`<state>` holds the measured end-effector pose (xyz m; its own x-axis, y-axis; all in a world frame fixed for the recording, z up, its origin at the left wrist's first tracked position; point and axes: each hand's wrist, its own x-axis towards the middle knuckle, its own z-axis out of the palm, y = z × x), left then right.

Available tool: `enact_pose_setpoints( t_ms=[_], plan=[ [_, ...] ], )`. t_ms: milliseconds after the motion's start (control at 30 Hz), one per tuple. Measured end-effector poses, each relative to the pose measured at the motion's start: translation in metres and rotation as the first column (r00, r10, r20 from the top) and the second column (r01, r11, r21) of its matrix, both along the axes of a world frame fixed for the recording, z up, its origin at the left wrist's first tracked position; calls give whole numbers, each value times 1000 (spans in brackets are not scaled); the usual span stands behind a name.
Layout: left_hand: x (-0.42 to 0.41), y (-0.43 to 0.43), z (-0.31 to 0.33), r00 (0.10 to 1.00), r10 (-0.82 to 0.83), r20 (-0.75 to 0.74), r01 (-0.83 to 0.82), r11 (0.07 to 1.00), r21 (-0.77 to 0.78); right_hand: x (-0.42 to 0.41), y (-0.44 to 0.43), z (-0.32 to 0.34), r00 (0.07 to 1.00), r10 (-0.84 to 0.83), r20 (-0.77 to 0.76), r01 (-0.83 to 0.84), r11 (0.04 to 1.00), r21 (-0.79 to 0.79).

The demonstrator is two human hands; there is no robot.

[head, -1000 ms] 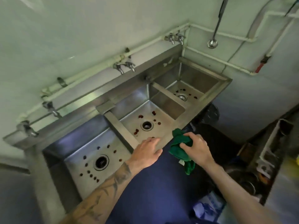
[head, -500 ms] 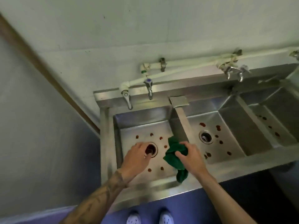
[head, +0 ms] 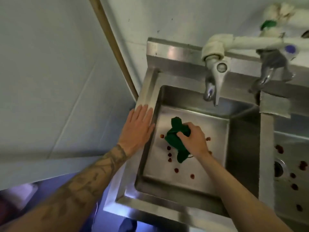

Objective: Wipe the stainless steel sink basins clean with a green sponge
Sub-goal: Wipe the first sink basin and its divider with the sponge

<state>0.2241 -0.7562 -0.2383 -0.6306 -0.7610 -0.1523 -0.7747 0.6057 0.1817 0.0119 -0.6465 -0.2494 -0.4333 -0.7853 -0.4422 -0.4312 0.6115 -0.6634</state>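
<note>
Two forearms enter from the bottom edge: the tattooed left forearm [head: 80, 186] and the bare right forearm [head: 234, 190], which crosses the sink's front rim [head: 150, 205].

Two hands:
- left hand [head: 137, 129]: flat, fingers straight and together, palm down on the left rim, holding nothing.
- right hand [head: 194, 139]: down inside the left basin [head: 192, 186], fingers curled round the green sponge [head: 173, 141].

One green sponge; it looks like a crumpled cloth. It is pressed on the basin floor, about mid-basin, with a loose end trailing toward the front.

Two basins in view. Left basin is fully visible, with about eight dark red spots [head: 176, 170] on its floor around the sponge, some just beside it. Right basin [head: 289, 141] is cut off by the frame edge, with five spots visible plus one drain [head: 278, 169]. One steel divider [head: 266, 156] stands between them.

Two metal taps sit above the back rim: one tap [head: 212, 81] over the left basin, a second tap [head: 270, 67] near the divider. Both hang from one white pipe [head: 242, 42].

Behind that is a pale wall [head: 50, 64], with one brown strip [head: 113, 47] running diagonally down to the sink's left corner.
</note>
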Motion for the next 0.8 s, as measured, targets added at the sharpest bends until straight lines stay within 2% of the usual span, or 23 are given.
enact_pose_setpoints(
  t_ms=[200, 433, 500, 600, 667, 733, 800],
  plan=[
    [-6, -3, -38, 1000, -15, -2, 14, 994, -105, -11, -54, -57, 996, 8, 93, -9, 1000, 11],
    [-5, -2, -48, 1000, 4, -14, -6, 983, -185, -35, -87, -128, 996, 9, 93, -15, 998, 56],
    [-5, -2, -49, 1000, -9, -6, 7, 980, -197, -35, -81, -139, 998, -57, 21, 56, 997, 46],
    [-4, -2, -49, 1000, -9, -8, 8, 978, -207, -22, -70, -148, 962, -105, -252, 83, 992, -93],
    [-4, -3, -49, 1000, -15, -6, 13, 977, -214, -10, -70, -156, 926, 10, -378, -75, 985, -158],
    [-4, -3, -51, 1000, -17, -6, 15, 976, -218, -2, -68, -175, 850, 221, -478, -299, 950, -92],
    [-4, -2, -52, 1000, -17, -8, 15, 976, -218, -6, -66, -198, 747, 354, -563, -436, 900, -13]
  ],
)
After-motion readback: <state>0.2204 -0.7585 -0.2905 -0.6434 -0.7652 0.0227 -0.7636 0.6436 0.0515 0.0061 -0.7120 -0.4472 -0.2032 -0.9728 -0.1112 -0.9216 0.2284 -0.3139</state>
